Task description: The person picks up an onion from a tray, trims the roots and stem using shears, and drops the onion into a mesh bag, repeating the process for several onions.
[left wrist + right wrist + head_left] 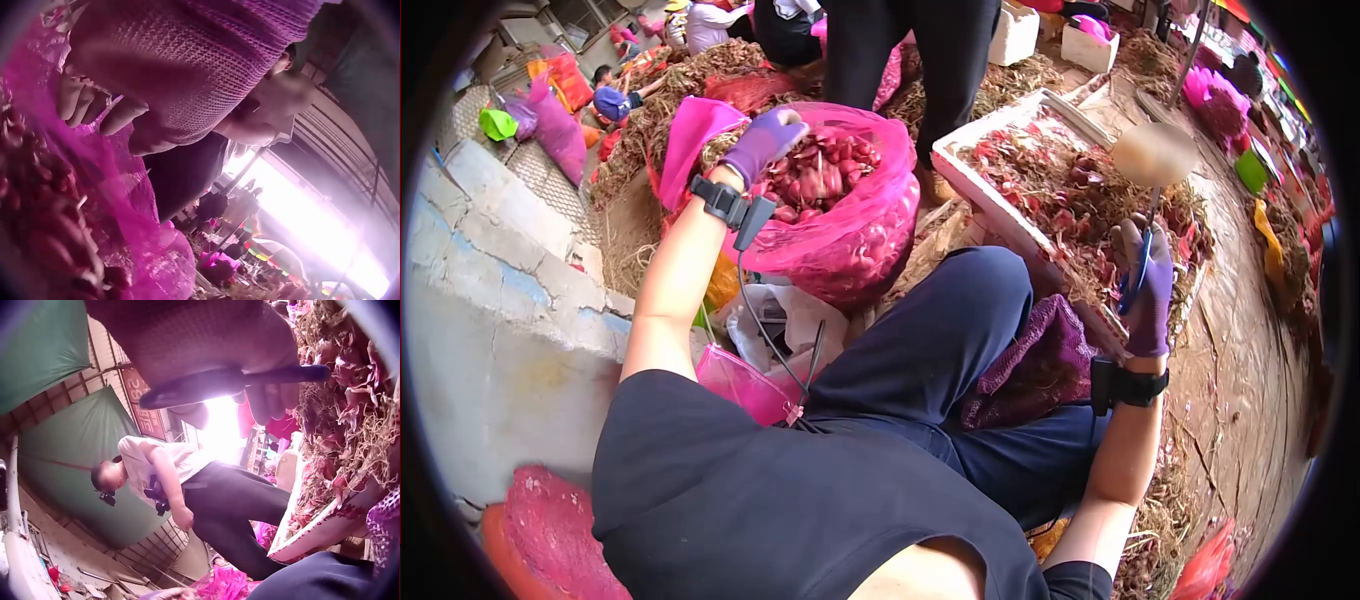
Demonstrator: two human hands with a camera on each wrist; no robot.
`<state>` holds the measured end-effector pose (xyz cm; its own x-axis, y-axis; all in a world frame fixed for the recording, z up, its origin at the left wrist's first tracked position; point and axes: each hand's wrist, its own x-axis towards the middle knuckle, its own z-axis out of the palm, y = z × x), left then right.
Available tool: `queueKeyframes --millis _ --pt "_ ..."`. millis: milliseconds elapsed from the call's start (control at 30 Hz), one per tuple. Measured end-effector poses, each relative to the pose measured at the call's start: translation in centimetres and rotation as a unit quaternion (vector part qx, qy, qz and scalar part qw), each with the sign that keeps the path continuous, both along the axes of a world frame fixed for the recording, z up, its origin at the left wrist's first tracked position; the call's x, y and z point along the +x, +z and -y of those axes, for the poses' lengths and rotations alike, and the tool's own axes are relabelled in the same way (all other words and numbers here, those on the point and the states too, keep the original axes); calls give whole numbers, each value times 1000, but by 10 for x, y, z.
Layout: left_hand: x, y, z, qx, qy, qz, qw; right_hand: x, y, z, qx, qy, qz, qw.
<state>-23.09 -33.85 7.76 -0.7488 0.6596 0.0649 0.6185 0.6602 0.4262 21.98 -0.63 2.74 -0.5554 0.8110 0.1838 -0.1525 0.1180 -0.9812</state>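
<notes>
My left hand (762, 143), in a purple glove with bare fingertips, is above a pink mesh bag (870, 240). Red shallots (815, 170) fill the bag, and one pale streak among them is motion-blurred. Loosely bent fingers (119, 115) show beside the bag's pink rim in the left wrist view, with nothing visible in them. My right hand (1150, 290), gloved alike, grips blue-handled scissors (1137, 272) with the blade end pointing up and away. It is over the near right edge of a white foam box (1010, 232) of dry skins and stalks.
A person in dark trousers (905, 60) stands just beyond the bag and box. A purple mesh sack (1040, 370) lies by my right leg, a white plastic bag (800, 325) by my left. Concrete steps (500, 300) rise at left. Heaps of dry stalks (640, 140) lie behind.
</notes>
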Motion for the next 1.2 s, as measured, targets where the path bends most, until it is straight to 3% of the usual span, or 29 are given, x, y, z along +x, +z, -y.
queueKeyframes --millis 33,67,133,233,267,300,333,400,433,467,500,533,600,633,667,700,733,767,800,833,867,933,967,1033,1067,1133,1200 --pt "-1 4 10 67 -17 10 998 -2 0 1 -1 2 -2 1000" --pt "9 11 12 65 -17 9 998 -2 -1 2 -16 4 -4 1000" --pt "34 27 4 192 -8 214 958 -1 2 4 -28 -3 -5 1000" --pt "55 27 -35 161 -115 241 950 -4 10 12 22 -56 -61 996" --pt "87 36 -54 160 -137 241 947 4 27 20 13 -61 -62 996" --pt "90 27 -75 168 -200 231 937 8 25 12 -4 -83 -63 995" --pt "112 34 -98 120 -205 235 943 12 18 0 -22 -102 -65 992" --pt "146 39 -139 90 -255 271 924 21 17 -15 92 -178 -61 978" --pt "162 38 -162 113 -284 294 906 27 21 -18 14 -150 -161 976" --pt "152 25 -190 81 -327 330 882 36 24 -21 18 -162 -167 972" --pt "162 15 -217 103 -390 273 874 43 25 -23 24 -181 -173 968" --pt "165 7 -244 76 -401 280 869 50 25 -26 31 -198 -175 964" --pt "186 1 -288 67 -436 165 882 64 20 -39 16 -204 -171 964" --pt "177 -22 -320 116 -498 -18 859 68 17 -44 21 -221 -143 965" --pt "178 -37 -342 76 -414 75 904 69 13 -47 28 -231 -118 965" --pt "164 -56 -371 20 -494 -68 866 71 15 -43 -7 -227 -123 966" --pt "186 -55 -372 76 -457 -156 872 71 15 -41 -40 -214 -134 967" --pt "169 -100 -415 -28 -402 -91 911 67 -1 -55 32 -246 -104 963" --pt "178 -94 -409 -10 -380 -31 925 70 2 -54 3 -213 -48 976" --pt "180 -115 -414 119 -359 108 919 66 9 -48 -1 -212 -35 977" --pt "186 -112 -418 48 -299 141 943 60 14 -43 -9 -217 -15 976" --pt "179 -159 -444 128 -230 219 939 45 14 -37 -14 -217 -61 974" --pt "163 -186 -468 134 -223 219 940 44 10 -41 -28 -183 -61 981" --pt "130 -234 -494 255 -380 241 856 33 11 -40 -40 -160 -51 985" --pt "131 -219 -480 256 -374 240 858 28 11 -39 -51 -147 -44 987" --pt "156 -152 -438 121 -378 126 909 22 4 -48 -57 -114 -31 991" --pt "170 -137 -427 117 -331 134 927 9 10 -37 -85 -118 -50 988"
